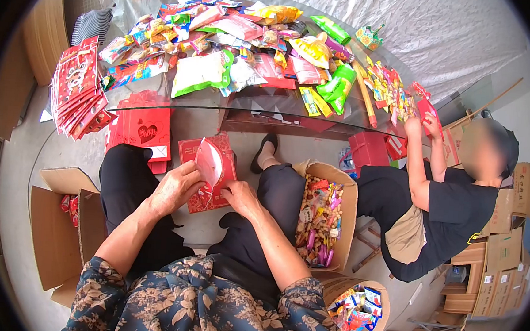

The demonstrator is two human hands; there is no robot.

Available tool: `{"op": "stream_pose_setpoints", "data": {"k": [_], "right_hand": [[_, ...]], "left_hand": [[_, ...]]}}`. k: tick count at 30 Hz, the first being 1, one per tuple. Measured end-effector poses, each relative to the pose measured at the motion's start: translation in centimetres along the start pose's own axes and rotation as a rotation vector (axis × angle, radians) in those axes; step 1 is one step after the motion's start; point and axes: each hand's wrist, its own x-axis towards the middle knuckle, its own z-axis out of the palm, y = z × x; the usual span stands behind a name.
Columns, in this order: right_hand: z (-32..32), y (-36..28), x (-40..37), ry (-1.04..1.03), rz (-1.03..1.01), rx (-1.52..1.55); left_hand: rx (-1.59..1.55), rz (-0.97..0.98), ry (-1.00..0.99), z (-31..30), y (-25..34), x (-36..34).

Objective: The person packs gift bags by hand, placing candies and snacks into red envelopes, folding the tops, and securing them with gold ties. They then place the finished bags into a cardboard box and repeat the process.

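Between my knees, a red printed paper packet [213, 186] stands with its mouth spread, and the white inside shows. My left hand [180, 187] pinches its left edge. With bent fingers, my right hand [241, 197] grips the lower right edge; the fingertips are partly hidden. Behind and below the packet is a larger red patterned box or bag [220, 143]. To the left of it, red bags with a heart print [147, 134] lie near my knee.
A glass table [189, 106] bears heaped snack packs [201, 72] and stacked red packets [80, 88]. An open carton of sweets [346, 233] stands by my right leg, another carton [51, 230] at left. A co-worker [454, 191] at right handles a red packet [427, 112].
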Motion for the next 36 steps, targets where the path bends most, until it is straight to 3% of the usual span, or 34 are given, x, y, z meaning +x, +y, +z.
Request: {"op": "stream_pose_setpoints", "data": {"k": [10, 13, 14, 16, 20, 25, 28, 36], "right_hand": [[0.0, 0.0, 0.1, 0.023, -0.005, 0.021], [-0.7, 0.3, 1.2, 0.221, -0.025, 0.08], [-1.4, 0.3, 1.5, 0.411, -0.126, 0.133], [-4.9, -1.6, 1.8, 0.408, -0.099, 0.458], [-9.9, -2.3, 5.0, 0.495, -0.237, 0.326], [-13.0, -4.4, 9.5, 0.627, -0.394, -0.204], [-13.2, -5.5, 11.9, 0.642, -0.482, -0.307], [-11.4, -7.8, 16.0, 0.647, -0.369, -0.515]], "left_hand": [[0.001, 0.039, 0.017, 0.1, -0.1, 0.1], [-0.026, 0.083, 0.065, 0.0, 0.0, 0.4], [-0.027, 0.082, 0.069, -0.3, 0.2, 0.4], [-0.027, 0.07, 0.062, -0.5, 0.2, 0.3], [-0.034, 0.065, 0.063, -0.7, 0.1, 0.2], [0.029, 0.064, 0.043, -0.3, -0.8, -0.2], [0.055, 0.059, 0.028, 0.1, -1.5, -0.4], [0.02, 0.045, 0.05, 0.0, -2.1, -0.4]]}}
